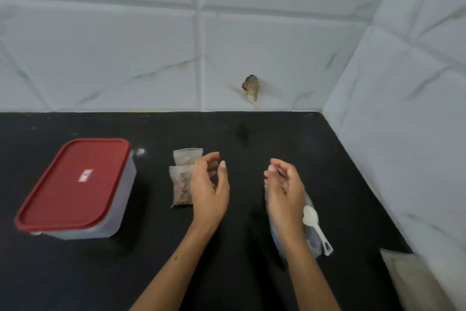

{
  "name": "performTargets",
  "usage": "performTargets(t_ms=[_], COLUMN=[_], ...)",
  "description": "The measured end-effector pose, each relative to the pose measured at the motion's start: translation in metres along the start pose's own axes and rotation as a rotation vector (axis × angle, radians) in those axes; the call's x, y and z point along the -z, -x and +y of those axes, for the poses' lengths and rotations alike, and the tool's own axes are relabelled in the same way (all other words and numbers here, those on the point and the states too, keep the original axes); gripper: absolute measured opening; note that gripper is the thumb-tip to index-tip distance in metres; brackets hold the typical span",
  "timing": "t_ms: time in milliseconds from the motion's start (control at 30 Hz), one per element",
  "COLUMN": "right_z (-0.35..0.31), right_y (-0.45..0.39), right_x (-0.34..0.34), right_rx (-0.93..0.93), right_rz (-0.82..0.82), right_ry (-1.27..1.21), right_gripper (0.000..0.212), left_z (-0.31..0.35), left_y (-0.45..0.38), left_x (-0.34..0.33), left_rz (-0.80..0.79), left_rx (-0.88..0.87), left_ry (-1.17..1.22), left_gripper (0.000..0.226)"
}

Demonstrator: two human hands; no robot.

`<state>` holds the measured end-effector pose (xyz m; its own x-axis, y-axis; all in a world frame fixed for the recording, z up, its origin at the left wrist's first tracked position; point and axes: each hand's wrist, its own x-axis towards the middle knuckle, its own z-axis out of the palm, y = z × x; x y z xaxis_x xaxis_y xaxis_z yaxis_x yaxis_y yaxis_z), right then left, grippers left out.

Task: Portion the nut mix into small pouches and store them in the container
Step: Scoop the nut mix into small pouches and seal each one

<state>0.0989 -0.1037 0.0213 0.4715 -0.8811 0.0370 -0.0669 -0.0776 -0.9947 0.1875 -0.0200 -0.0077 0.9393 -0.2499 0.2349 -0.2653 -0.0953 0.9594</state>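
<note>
Right hand (283,189) loosely curled, seemingly empty, over scoop (316,227); left hand (210,189) open beside pouches (180,184); lidded container (75,187) far left.

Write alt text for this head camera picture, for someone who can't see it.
Two bare hands, left hand and right hand, hover empty over a black counter. Two small filled pouches lie by the left hand, a red-lidded container farther left, a white scoop on a bag at right.

A black counter (277,139) is seen across the lower frame. White marble-veined tiled walls (126,46) meet at upper right. A brownish damaged spot (251,86) is noted at centre.
</note>
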Motion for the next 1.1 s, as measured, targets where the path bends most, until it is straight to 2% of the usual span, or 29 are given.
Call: performTargets(t_ms=[100,267,333,433,533,633,667,800,867,967,1033,1100], right_z=[0.001,0.013,0.019,0.036,0.048,0.055,0.057,0.062,0.061,0.062,0.065,0.064], right_y=[0.005,0.027,0.037,0.052,0.066,0.072,0.072,0.071,0.069,0.069,0.070,0.071], right_x=[0.054,0.148,0.186,0.235,0.261,0.270,0.273,0.273,0.271,0.269,0.269,0.269], right_rx=[-0.003,0.015,-0.054,-0.206,-0.384,-0.600,-0.638,-0.644,-0.643,-0.643,-0.625,-0.583], right_rz=[0.124,0.505,0.614,0.713,0.755,0.730,0.727,0.703,0.688,0.736,0.791,0.878], right_ry=[0.086,0.303,0.445,0.645,0.774,0.751,0.731,0.655,0.628,0.577,0.538,0.498], right_gripper=[0.018,0.017,0.018,0.023,0.026,0.032,0.033,0.029,0.025,0.015,0.006,0.011], left_z=[0.023,0.059,0.071,0.078,0.082,0.088,0.087,0.089,0.091,0.095,0.096,0.098], left_y=[0.021,0.070,0.095,0.132,0.161,0.181,0.188,0.201,0.203,0.206,0.208,0.208], left_x=[-0.027,-0.073,-0.093,-0.120,-0.140,-0.153,-0.159,-0.170,-0.172,-0.174,-0.174,-0.174], left_rz=[-0.198,-0.573,-0.728,-1.005,-1.180,-1.286,-1.311,-1.297,-1.283,-1.289,-1.286,-1.270], left_rx=[0.026,0.209,0.283,0.372,0.458,0.562,0.593,0.667,0.712,0.740,0.740,0.727], left_ry=[0.129,0.325,0.383,0.324,0.193,0.146,0.125,0.075,0.080,0.118,0.114,0.111], left_gripper=[0.019,0.012,0.013,0.007,0.020,0.028,0.039,0.072,0.071,0.049,0.053,0.054])
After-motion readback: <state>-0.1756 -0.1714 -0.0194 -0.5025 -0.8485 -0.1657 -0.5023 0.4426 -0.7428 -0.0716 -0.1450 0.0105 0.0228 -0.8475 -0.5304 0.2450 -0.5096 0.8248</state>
